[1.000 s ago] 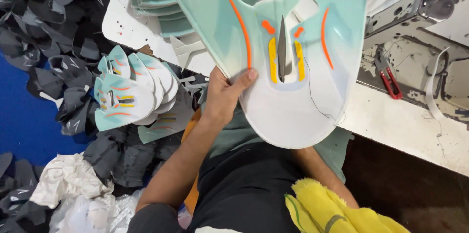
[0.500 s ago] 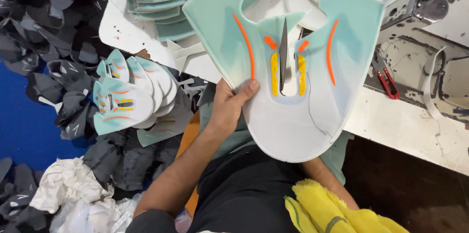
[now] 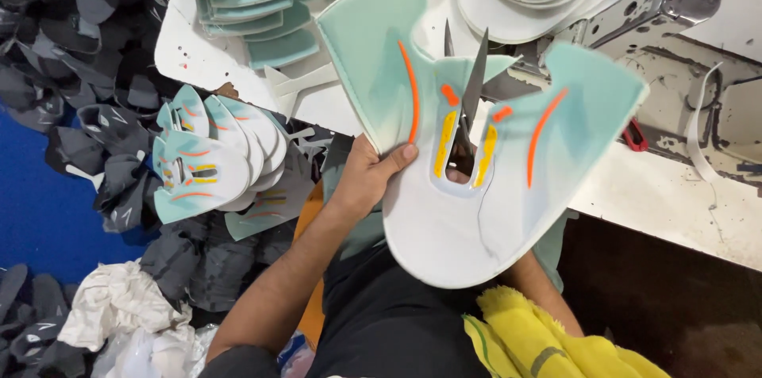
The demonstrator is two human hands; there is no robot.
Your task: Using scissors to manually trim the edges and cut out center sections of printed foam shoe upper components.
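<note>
Left hand [image 3: 367, 180] pinches the mint-and-white shoe upper [image 3: 468, 188] by its edge, raised flat above the lap so the scissors [image 3: 468, 108] poke through its central slot. Right hand hidden beneath; grip cannot be told.

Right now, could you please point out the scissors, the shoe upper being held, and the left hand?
scissors [image 3: 470, 96]: head view, on the dark blade above the cutout.
shoe upper [image 3: 452, 227]: head view, on its white toe area.
left hand [image 3: 367, 176]: head view, on the back of the hand gripping the upper's edge.

Shoe upper [image 3: 468, 211]: mint, white; orange, yellow stripes. Cloth [image 3: 548, 338] seemingly yellow.
</note>
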